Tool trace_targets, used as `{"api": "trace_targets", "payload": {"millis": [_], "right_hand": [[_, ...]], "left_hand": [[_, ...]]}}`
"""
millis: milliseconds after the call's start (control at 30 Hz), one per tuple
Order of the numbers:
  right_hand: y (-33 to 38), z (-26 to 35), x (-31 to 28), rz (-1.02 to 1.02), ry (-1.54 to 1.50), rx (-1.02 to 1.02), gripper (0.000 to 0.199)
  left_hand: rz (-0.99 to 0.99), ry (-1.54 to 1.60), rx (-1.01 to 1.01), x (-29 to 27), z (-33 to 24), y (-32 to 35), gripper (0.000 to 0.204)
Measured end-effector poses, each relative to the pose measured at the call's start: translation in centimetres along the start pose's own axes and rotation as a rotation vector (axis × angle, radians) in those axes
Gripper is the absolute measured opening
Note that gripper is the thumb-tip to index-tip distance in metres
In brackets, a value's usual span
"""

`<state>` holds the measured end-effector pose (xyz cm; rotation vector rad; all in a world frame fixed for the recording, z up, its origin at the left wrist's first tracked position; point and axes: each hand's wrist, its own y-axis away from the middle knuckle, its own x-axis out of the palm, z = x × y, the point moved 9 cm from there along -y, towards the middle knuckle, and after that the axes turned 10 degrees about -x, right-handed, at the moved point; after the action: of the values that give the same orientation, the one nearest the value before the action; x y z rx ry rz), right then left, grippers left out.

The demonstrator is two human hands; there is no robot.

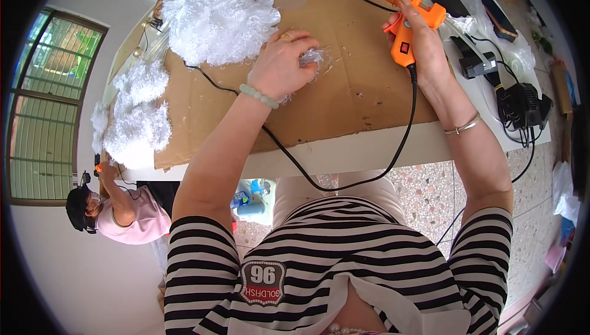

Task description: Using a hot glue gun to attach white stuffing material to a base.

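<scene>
A white tuft (311, 58) sits between left fingers (304, 44).

Cardboard (356, 101) lies on the table (356, 155); fringe heap (221, 15) at left; glue gun (404, 45) at right, in right hand (426, 46).

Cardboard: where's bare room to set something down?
Best: mid-cardboard, between left hand and the right hand's glue gun, barring small scraps. Also lower left, between white tufts, cord and left forearm. Crowded: upper left, under more tufts; the table's right, with black box and cables.
</scene>
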<state>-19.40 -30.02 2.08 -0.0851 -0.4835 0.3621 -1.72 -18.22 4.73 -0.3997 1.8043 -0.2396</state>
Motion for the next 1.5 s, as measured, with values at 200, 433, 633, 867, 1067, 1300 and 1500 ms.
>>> {"api": "trace_targets", "payload": {"millis": [200, 433, 633, 867, 1067, 1300, 1500], "right_hand": [[0.0, 0.0, -0.1, 0.017, 0.038, 0.003, 0.027], [0.1, -0.3, 0.1, 0.059, 0.090, 0.034, 0.026], [0.2, -0.6, 0.1, 0.077, 0.126, 0.067, 0.026], [1.0, 0.3, 1.8, 0.202, 0.228, -0.010, 0.030], [3.0, 0.2, 4.9, 0.510, 0.321, -0.076, 0.031], [5.1, -0.8, 6.7, 0.671, 0.459, -0.059, 0.030], [5.7, -0.3, 7.3, 0.686, 0.807, -0.044, 0.028]], "left_hand": [[0.109, 0.103, 0.005, 0.9, 0.1, -0.1, 0.019], [-0.058, -0.046, 0.201, -1.2, -2.1, 1.3, 0.004], [-0.009, 0.097, 0.131, -1.1, -0.5, 1.8, 0.012], [-0.001, 0.578, -0.277, -2.8, 3.4, 2.7, 0.014], [-0.016, 0.497, -0.423, -3.3, 6.3, 3.3, 0.012], [-0.247, 0.108, -0.060, -4.1, 2.8, 2.9, 0.013], [-0.227, 0.134, -0.073, -3.3, 3.6, 2.5, 0.006]]}}
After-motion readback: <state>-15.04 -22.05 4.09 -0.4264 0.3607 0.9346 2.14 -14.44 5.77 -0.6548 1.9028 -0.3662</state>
